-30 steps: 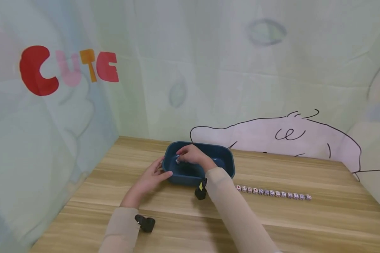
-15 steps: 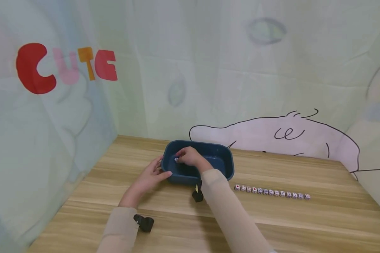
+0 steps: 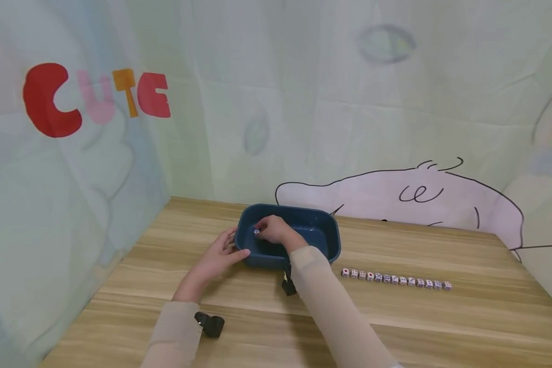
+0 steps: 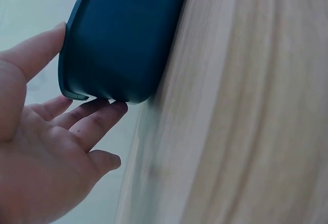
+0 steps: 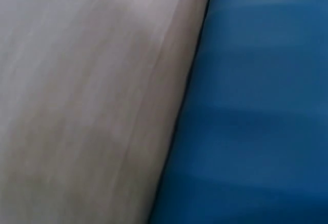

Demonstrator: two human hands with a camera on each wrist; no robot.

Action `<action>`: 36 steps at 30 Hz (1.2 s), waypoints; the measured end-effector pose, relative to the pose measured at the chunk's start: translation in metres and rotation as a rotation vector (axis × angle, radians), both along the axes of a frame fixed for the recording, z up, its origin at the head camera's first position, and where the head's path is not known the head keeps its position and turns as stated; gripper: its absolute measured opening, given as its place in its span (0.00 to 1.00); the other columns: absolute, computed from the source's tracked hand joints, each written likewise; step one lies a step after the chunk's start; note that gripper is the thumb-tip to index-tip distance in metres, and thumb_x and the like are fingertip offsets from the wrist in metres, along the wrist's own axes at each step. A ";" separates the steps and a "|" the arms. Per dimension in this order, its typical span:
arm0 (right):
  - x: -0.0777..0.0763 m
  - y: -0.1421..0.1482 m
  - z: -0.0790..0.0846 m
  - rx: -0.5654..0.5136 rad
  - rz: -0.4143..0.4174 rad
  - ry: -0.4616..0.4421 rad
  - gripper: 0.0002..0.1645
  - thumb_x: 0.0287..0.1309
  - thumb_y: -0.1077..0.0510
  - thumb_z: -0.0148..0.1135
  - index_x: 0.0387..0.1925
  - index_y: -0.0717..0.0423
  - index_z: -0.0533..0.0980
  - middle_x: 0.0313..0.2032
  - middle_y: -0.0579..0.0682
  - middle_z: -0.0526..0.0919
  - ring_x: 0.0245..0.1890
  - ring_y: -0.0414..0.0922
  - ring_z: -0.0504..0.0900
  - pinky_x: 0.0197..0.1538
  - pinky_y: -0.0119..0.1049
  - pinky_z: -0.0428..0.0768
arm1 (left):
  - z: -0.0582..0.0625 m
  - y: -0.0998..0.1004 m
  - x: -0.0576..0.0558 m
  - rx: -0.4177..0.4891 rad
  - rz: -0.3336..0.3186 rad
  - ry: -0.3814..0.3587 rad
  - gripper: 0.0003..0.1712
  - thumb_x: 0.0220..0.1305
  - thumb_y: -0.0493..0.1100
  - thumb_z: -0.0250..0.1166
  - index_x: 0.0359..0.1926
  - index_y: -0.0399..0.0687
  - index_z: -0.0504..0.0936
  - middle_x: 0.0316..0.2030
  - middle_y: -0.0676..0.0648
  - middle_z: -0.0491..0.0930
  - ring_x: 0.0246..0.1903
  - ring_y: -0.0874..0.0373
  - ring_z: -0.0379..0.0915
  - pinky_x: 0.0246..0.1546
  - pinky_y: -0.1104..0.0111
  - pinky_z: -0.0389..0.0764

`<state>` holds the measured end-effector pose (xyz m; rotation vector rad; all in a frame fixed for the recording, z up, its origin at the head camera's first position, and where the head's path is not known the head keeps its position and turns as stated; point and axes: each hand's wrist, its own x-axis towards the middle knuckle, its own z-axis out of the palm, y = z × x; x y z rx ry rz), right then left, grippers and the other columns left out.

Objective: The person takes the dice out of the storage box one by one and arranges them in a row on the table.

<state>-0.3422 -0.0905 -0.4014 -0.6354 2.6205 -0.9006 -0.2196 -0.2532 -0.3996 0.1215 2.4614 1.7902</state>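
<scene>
A dark blue rectangular plastic tub (image 3: 267, 262) stands at the back of the wooden table. My left hand (image 3: 218, 257) holds its left end, thumb at the front rim and the other fingertips against the end wall; the left wrist view shows this hand (image 4: 56, 137) at the tub's (image 4: 123, 39) corner. My right hand (image 3: 278, 230) reaches down inside the tub, its fingers curled at a small white die (image 3: 256, 232) with dark spots, which it pinches near the left end. The right wrist view has only the tub's blue wall (image 5: 251, 101) and tabletop; the hand is out of it.
A straight row of several white dice (image 3: 395, 280) lies on the table (image 3: 276, 327), right of the tub and beside my right sleeve (image 3: 336, 306). Printed cloth walls (image 3: 239, 128) rise behind and at the left. Small black wrist cameras (image 3: 210, 325) sit at both cuffs.
My right hand has shifted slightly down and left inside the tub, its fingers at the die. The left hand and the row of dice keep their places.
</scene>
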 end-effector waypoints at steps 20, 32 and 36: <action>0.000 0.024 0.021 -0.054 0.037 0.114 0.13 0.61 0.56 0.63 0.43 0.60 0.82 0.40 0.51 0.85 0.39 0.44 0.80 0.46 0.37 0.81 | 0.001 0.003 0.001 -0.020 0.009 -0.003 0.43 0.67 0.46 0.62 0.74 0.39 0.48 0.71 0.30 0.53 0.68 0.35 0.55 0.66 0.49 0.63; 0.016 0.089 0.066 -0.068 0.032 0.232 0.14 0.63 0.54 0.61 0.45 0.59 0.81 0.39 0.52 0.83 0.39 0.45 0.79 0.44 0.38 0.80 | -0.001 0.002 -0.003 -0.019 0.007 0.007 0.42 0.68 0.40 0.60 0.74 0.37 0.47 0.71 0.29 0.52 0.68 0.33 0.54 0.66 0.48 0.62; 0.024 0.112 0.075 -0.045 0.021 0.253 0.15 0.63 0.54 0.61 0.46 0.59 0.80 0.39 0.52 0.84 0.39 0.46 0.80 0.47 0.41 0.81 | -0.003 0.002 -0.004 -0.014 0.002 0.009 0.42 0.68 0.39 0.60 0.74 0.36 0.46 0.71 0.28 0.52 0.68 0.33 0.54 0.66 0.48 0.62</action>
